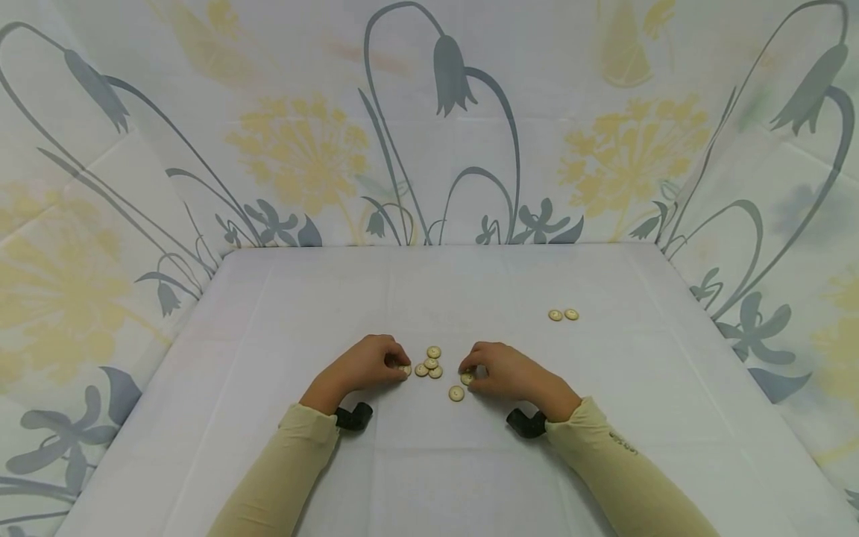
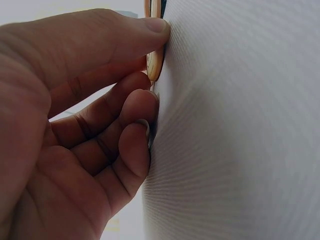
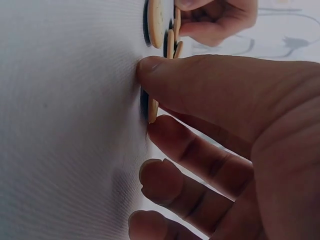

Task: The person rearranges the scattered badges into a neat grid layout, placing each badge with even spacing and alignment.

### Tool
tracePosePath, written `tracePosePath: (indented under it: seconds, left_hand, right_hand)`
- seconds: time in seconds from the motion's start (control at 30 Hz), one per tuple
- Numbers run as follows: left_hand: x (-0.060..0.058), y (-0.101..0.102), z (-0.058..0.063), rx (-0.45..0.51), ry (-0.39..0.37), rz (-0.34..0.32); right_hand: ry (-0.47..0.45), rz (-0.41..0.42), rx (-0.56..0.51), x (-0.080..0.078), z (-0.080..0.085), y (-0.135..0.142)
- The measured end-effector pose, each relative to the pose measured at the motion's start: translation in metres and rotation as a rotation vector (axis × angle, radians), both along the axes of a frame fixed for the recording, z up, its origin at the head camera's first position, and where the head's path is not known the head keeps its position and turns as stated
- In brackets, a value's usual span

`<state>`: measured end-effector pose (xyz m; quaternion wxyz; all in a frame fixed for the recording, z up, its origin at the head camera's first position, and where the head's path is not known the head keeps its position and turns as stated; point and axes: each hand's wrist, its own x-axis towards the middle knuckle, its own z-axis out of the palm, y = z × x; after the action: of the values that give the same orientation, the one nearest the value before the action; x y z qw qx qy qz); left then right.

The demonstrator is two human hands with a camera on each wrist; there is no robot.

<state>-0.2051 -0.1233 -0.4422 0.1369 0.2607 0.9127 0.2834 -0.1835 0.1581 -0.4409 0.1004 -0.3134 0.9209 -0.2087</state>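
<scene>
My left hand (image 1: pixel 365 363) rests low over the white tabletop and pinches a round wooden button (image 2: pixel 154 66) between thumb and fingers; part of it is hidden by the thumb. Facing it, my right hand (image 1: pixel 508 373) has thumb and index finger at the edges of another wooden button (image 3: pixel 153 111), lying at the cloth. Between the hands is a small cluster of several buttons, one button (image 1: pixel 431 363) overlapping its neighbours. A single button (image 1: pixel 456 393) lies flat just left of the right fingertips.
Two more buttons, a left one (image 1: pixel 555 315) and a right one (image 1: pixel 571 315), lie side by side at the back right. Black camera mounts (image 1: pixel 354 416) sit at both wrists. Flower-patterned cloth (image 1: pixel 429 149) hangs behind and along both sides of the table (image 1: pixel 322 291).
</scene>
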Motion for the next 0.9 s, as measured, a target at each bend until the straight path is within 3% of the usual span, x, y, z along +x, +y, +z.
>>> tracePosePath:
  seconds: [0.6, 0.9]
  left_hand:
    - [0.0009, 0.0000, 0.0000, 0.012, -0.009, 0.002]
    - [0.0008, -0.0004, -0.0015, 0.016, 0.000, 0.003]
  right_hand:
    - [-0.064, -0.046, -0.038, 0.0002, 0.0009, 0.0013]
    - [-0.033, -0.049, -0.045, 0.0008, 0.0050, 0.0052]
